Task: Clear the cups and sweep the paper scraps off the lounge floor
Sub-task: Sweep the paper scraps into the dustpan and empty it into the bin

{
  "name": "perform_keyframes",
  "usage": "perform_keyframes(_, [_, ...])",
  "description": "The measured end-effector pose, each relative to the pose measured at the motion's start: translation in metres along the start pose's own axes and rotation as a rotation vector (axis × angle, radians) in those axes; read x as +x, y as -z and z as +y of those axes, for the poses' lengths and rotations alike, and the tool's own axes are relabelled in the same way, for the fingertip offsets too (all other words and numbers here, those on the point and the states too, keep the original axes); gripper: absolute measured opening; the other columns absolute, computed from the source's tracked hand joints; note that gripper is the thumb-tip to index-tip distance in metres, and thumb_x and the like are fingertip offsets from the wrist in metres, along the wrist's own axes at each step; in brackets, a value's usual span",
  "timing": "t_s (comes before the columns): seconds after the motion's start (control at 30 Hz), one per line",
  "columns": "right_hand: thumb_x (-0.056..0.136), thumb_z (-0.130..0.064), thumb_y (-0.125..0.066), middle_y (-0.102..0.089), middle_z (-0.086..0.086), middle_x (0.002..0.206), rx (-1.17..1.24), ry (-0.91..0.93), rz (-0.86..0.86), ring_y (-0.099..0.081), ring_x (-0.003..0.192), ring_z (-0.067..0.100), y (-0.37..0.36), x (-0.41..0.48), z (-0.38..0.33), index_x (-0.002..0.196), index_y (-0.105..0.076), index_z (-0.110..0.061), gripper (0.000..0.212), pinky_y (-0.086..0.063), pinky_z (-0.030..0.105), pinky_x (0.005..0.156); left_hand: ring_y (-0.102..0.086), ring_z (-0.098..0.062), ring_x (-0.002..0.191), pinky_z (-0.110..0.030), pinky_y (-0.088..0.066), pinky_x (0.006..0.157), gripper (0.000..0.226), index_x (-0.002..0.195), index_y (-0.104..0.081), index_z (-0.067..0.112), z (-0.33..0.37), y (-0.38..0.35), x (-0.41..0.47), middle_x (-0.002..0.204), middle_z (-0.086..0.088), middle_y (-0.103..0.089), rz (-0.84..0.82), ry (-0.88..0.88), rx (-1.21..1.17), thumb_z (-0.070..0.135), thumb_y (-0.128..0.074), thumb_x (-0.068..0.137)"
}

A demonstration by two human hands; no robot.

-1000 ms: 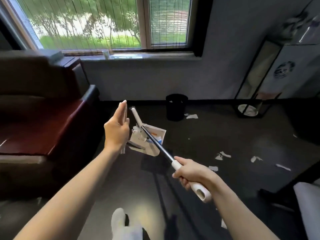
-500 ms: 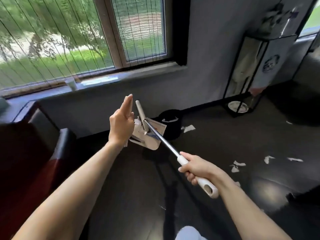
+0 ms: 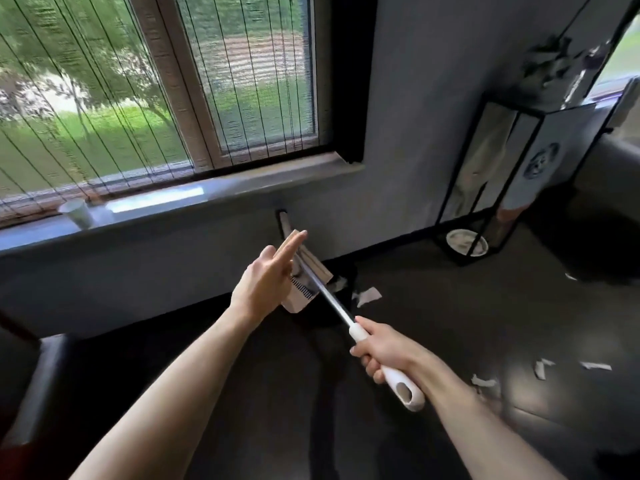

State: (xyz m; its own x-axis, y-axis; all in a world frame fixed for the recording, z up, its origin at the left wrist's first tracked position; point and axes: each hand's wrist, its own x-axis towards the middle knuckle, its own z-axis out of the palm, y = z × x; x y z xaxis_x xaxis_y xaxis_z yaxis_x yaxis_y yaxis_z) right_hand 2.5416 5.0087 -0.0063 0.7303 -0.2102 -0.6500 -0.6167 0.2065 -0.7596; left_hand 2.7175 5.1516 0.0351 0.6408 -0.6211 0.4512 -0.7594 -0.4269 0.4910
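My right hand grips the white handle of a long broom-and-dustpan set, whose metal shaft runs up and left to a beige dustpan held in the air. My left hand is raised with straight fingers flat against the dustpan's left side. Behind the pan, the black waste bin is mostly hidden. White paper scraps lie on the dark floor: one by the bin and several at the right. A paper cup stands on the windowsill.
A grey wall with a wide window and sill runs ahead. A black-framed stand with a white dish at its foot stands in the right corner. A dark red sofa arm is at the lower left.
The view has swung right and up, so the sofa has slid out of frame. The dustpan has been lifted higher toward the wall above the bin, both hands staying on the set.
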Motion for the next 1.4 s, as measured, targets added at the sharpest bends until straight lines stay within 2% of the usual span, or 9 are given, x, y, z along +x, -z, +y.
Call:
perform_keyframes(0.13, [0.091, 0.001, -0.049, -0.044, -0.006, 0.044, 0.078, 0.000, 0.019, -0.039, 0.037, 0.004, 0.002, 0.018, -0.016, 0.150, -0.019, -0.035, 0.075, -0.034, 0.017, 0.034, -0.061, -0.034, 0.079, -0.048, -0.055, 0.070, 0.075, 0.146, -0.021, 0.028, -0.023, -0.005, 0.036, 0.095, -0.008, -0.055, -0.125, -0.063, 0.053, -0.002, -0.057, 0.088])
perform_keyframes(0.3, [0.092, 0.001, -0.049, -0.042, -0.003, 0.050, 0.186, 0.002, 0.058, -0.037, 0.038, 0.004, 0.005, 0.021, -0.018, 0.150, -0.020, -0.033, 0.074, -0.033, 0.017, 0.033, -0.053, -0.017, 0.072, -0.035, -0.054, 0.074, 0.062, 0.144, -0.042, 0.025, -0.019, -0.025, 0.028, 0.094, 0.003, -0.050, -0.235, -0.180, -0.086, 0.010, -0.065, 0.088])
perform_keyframes(0.43, [0.093, 0.003, -0.048, -0.039, 0.000, 0.052, 0.269, -0.023, 0.068, -0.035, 0.036, 0.003, 0.015, 0.017, -0.015, 0.150, -0.021, -0.032, 0.072, -0.030, 0.016, 0.031, -0.059, -0.016, 0.095, -0.023, -0.045, 0.090, 0.061, 0.149, -0.019, 0.036, -0.022, -0.038, 0.027, 0.108, 0.006, -0.059, -0.308, -0.164, -0.167, 0.026, -0.051, 0.098])
perform_keyframes(0.53, [0.093, 0.004, -0.048, -0.040, -0.001, 0.052, 0.293, -0.037, 0.069, -0.035, 0.036, 0.003, 0.029, 0.013, -0.009, 0.151, -0.021, -0.031, 0.072, -0.031, 0.016, 0.031, -0.059, -0.021, 0.100, -0.021, -0.040, 0.083, 0.075, 0.152, 0.000, 0.035, -0.016, -0.047, 0.033, 0.122, 0.000, -0.064, -0.403, -0.095, -0.150, 0.032, -0.051, 0.098])
perform_keyframes(0.67, [0.094, 0.004, -0.046, -0.039, -0.001, 0.051, 0.334, -0.056, 0.073, -0.035, 0.035, 0.003, 0.046, 0.008, 0.004, 0.151, -0.021, -0.031, 0.072, -0.030, 0.016, 0.030, -0.059, -0.025, 0.109, -0.028, -0.043, 0.088, 0.071, 0.153, -0.019, 0.026, -0.006, -0.067, 0.043, 0.121, -0.004, -0.063, -0.529, -0.014, -0.090, 0.041, -0.055, 0.094])
perform_keyframes(0.8, [0.094, 0.004, -0.046, -0.039, 0.000, 0.052, 0.391, -0.060, 0.063, -0.035, 0.035, 0.003, 0.060, 0.004, 0.017, 0.151, -0.022, -0.031, 0.071, -0.029, 0.015, 0.030, -0.060, -0.012, 0.079, -0.023, -0.041, 0.064, 0.025, 0.108, -0.060, 0.033, 0.000, -0.086, 0.038, 0.084, 0.010, -0.062, -0.738, 0.001, -0.015, 0.050, -0.051, 0.093])
perform_keyframes(0.9, [0.094, 0.004, -0.046, -0.039, 0.001, 0.053, 0.438, -0.058, 0.051, -0.034, 0.034, 0.004, 0.069, -0.001, 0.024, 0.149, -0.023, -0.033, 0.070, -0.029, 0.015, 0.030, -0.054, -0.011, 0.067, -0.027, -0.037, 0.056, 0.026, 0.077, -0.045, 0.034, 0.003, -0.097, 0.031, 0.074, 0.007, -0.056, -0.794, 0.021, -0.038, 0.054, -0.048, 0.092])
perform_keyframes(1.07, [0.094, 0.003, -0.045, -0.040, 0.000, 0.052, 0.472, -0.035, 0.050, -0.034, 0.035, 0.004, 0.081, -0.016, 0.039, 0.150, -0.022, -0.034, 0.070, -0.029, 0.016, 0.030, -0.056, -0.016, 0.066, -0.036, -0.045, 0.062, 0.027, 0.078, -0.042, 0.031, 0.008, -0.100, 0.029, 0.073, 0.004, -0.056, -0.808, -0.014, -0.011, 0.052, -0.048, 0.093])
perform_keyframes(1.4, [0.093, 0.005, -0.045, -0.041, 0.002, 0.053, 0.530, -0.002, 0.096, -0.033, 0.035, 0.005, 0.090, -0.030, 0.053, 0.149, -0.023, -0.034, 0.071, -0.029, 0.016, 0.030, -0.059, -0.023, 0.075, -0.029, -0.037, 0.056, 0.040, 0.108, -0.049, 0.019, 0.026, -0.108, 0.006, 0.081, 0.001, -0.054, -0.873, -0.178, 0.291, 0.057, -0.041, 0.094])
